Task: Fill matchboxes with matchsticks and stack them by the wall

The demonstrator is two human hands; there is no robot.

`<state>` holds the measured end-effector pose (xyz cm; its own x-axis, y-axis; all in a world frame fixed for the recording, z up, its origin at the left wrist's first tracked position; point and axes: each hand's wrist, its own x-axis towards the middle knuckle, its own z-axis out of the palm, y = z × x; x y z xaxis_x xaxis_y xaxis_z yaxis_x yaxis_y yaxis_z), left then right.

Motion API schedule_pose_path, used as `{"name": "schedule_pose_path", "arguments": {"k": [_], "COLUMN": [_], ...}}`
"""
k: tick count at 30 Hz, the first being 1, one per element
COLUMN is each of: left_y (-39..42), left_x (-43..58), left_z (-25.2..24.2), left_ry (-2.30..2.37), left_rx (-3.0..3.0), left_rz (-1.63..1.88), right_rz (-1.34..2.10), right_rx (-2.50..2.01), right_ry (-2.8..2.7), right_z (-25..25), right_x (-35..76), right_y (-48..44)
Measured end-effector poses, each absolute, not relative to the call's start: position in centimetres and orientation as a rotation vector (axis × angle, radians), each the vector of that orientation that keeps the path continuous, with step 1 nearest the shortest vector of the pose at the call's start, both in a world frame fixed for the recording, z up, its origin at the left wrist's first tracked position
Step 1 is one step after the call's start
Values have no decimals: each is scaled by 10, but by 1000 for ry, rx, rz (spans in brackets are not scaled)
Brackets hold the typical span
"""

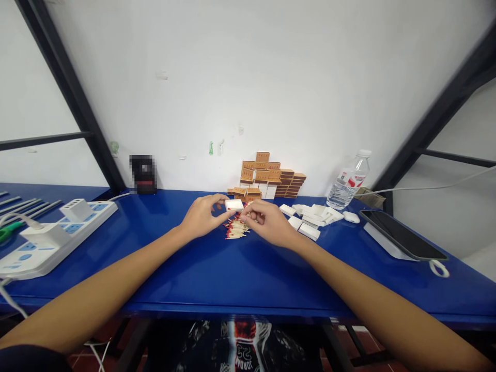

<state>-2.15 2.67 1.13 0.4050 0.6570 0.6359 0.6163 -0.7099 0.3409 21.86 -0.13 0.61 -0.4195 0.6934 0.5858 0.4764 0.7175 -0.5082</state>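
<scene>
Right of the power strip [58, 235] on the blue surface [232, 268], the left hand [201, 216] grips a white matchbox tray [234, 205] just above the loose matches [236, 230]. Beside it, the right hand [267, 222] pinches a few of them. Brown matchboxes [267, 178] are stacked behind, while white trays [310, 217] lie further right near a water bottle [347, 182], so the work seems only partly done.

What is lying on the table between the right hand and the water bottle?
A heap of small white boxes lies on the blue table between the right hand and the water bottle; the head view shows it.
</scene>
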Motion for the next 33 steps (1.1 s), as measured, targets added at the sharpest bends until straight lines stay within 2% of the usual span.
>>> {"name": "schedule_pose_path", "arguments": {"k": [8, 33], "left_y": [27, 26], "left_x": [-23, -22], "left_z": [10, 10], "left_ry": [1241, 1221], "left_rx": [2598, 2624], "left_rz": [1313, 1299], "right_rz": [293, 339], "right_rx": [-900, -950], "right_ry": [-2447, -2493], "right_z": [-7, -9], "right_x": [213, 215], "right_y": [-5, -1]}}
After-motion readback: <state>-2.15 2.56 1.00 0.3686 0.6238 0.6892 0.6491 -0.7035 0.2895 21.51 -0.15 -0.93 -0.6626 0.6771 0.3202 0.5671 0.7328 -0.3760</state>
